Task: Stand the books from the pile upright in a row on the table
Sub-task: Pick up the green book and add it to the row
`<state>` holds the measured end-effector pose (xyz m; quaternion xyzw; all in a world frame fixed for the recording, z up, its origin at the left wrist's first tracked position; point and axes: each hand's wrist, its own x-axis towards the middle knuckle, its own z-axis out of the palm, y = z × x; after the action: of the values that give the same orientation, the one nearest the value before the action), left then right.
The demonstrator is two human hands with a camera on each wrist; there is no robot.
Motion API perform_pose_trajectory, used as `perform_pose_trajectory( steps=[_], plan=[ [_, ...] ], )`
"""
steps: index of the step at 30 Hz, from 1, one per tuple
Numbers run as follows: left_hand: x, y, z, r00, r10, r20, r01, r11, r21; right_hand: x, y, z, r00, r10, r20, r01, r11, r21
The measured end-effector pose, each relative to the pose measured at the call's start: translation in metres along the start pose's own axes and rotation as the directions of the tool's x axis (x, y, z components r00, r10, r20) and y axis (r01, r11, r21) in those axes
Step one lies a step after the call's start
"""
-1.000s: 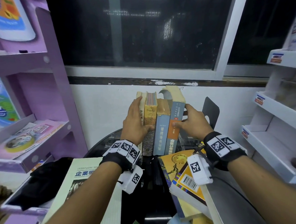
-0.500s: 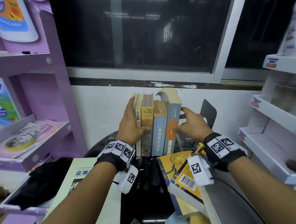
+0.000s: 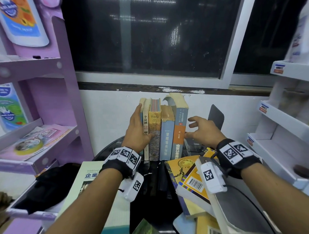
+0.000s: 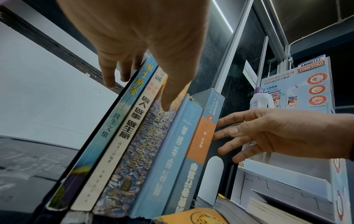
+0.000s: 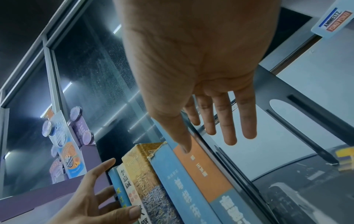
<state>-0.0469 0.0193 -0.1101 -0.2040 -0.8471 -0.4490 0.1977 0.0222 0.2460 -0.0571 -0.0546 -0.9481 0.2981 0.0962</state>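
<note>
1. Left hand [image 3: 136, 129] fingers [image 4: 109, 78] straight, laid flat on the row's outer cover; thumb across the spines.
2. Right hand [image 3: 201, 131] fingers [image 5: 229, 121] spread, nothing gripped; thumb touching the orange-banded book [image 3: 179, 131].
3. Row of books [image 3: 163, 130] upright on the worktop [image 3: 156, 178], below the window [image 3: 147, 38]; pile [image 3: 189, 184] just in front.
4. Row best squeezed evenly from both ends before release.

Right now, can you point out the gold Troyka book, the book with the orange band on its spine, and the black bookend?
Gold Troyka book [image 3: 155, 124], head view, upper spine.
Orange-banded book [image 3: 179, 137], head view, on the orange band.
Black bookend [image 3: 215, 114], head view, upright plate.
</note>
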Motion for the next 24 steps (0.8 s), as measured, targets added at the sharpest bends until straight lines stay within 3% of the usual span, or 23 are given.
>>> perform_pose_trajectory(
  steps=[10, 17, 24],
  plan=[
    [-0.038, 0.012, -0.016, 0.992, -0.082, 0.099, 0.080, 0.996, 0.026, -0.045, -0.010, 0.003, 0.999, -0.012, 0.044, 0.009, 0.998, 0.058],
    [-0.073, 0.025, -0.038, 0.941, -0.190, 0.279, 0.167, 0.981, 0.103, -0.076, -0.030, 0.021, 0.994, -0.045, 0.103, 0.040, 0.998, 0.045],
    [-0.112, 0.002, -0.081, 0.889, -0.363, 0.280, 0.319, 0.929, 0.189, -0.104, -0.056, 0.057, 0.977, -0.115, 0.179, 0.111, 0.993, 0.032]
  ],
)
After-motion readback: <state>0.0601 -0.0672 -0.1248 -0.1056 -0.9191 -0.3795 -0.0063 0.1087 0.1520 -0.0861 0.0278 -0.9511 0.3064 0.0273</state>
